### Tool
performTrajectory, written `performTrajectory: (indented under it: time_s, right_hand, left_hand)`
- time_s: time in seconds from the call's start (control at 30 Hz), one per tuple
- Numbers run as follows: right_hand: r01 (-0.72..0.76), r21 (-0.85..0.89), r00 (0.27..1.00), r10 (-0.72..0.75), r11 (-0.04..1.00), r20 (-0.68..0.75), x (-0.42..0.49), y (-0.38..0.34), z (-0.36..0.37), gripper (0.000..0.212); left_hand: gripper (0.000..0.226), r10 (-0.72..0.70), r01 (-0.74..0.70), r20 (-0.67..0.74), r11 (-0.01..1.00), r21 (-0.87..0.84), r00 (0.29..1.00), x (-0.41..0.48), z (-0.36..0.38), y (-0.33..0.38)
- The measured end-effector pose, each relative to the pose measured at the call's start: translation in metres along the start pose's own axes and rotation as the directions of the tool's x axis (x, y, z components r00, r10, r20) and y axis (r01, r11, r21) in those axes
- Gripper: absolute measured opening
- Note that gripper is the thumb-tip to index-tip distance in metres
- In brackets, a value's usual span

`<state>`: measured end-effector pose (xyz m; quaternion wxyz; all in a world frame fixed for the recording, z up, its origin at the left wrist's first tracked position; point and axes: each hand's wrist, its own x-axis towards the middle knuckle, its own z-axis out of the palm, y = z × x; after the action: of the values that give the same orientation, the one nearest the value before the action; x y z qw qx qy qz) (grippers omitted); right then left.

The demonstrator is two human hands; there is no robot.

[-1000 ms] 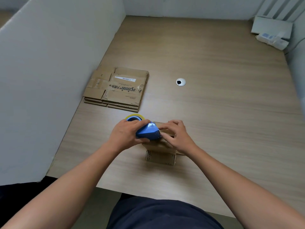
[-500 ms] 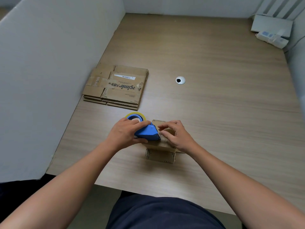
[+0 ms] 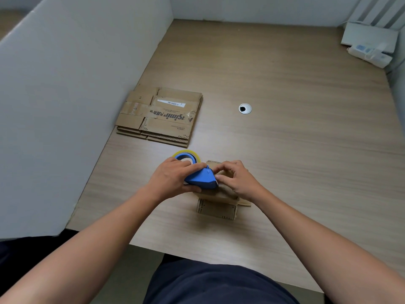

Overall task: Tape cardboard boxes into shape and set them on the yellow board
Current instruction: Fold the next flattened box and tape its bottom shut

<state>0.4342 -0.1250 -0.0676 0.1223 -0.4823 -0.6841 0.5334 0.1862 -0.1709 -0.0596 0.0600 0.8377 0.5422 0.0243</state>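
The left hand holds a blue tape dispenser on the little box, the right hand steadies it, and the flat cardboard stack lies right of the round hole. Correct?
Not quite: the head view shows the flat cardboard stack lying left of the round hole. The rest holds: the left hand holds the blue tape dispenser on the little box and the right hand steadies it.

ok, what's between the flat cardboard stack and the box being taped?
Head view: a strip of bare table, then the tape dispenser, yellow-edged roll foremost, gripped by the left hand, right at the far edge of the box.
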Motion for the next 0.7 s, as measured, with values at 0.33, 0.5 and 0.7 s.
performTrajectory:
  time_s: [0.33, 0.5, 0.7]
  right_hand:
    - [0.035, -0.037, 0.992, -0.039, 0.999, -0.12, 0.0, -0.003, 0.006, 0.024]
    - [0.047, -0.082, 0.973, -0.064, 0.996, -0.224, 0.001, -0.001, 0.01, 0.008]
    - [0.016, -0.301, 0.969, -0.089, 0.953, -0.232, -0.003, -0.012, 0.009, 0.009]
  left_hand:
    - [0.072, 0.008, -0.008, 0.011, 1.0, -0.006, 1.0, -0.001, 0.0, -0.001]
    - [0.076, 0.013, -0.012, -0.042, 1.0, 0.021, 0.999, -0.001, 0.001, 0.003]
    - [0.077, 0.046, -0.041, -0.069, 0.996, 0.074, 0.997, -0.002, 0.001, 0.005]
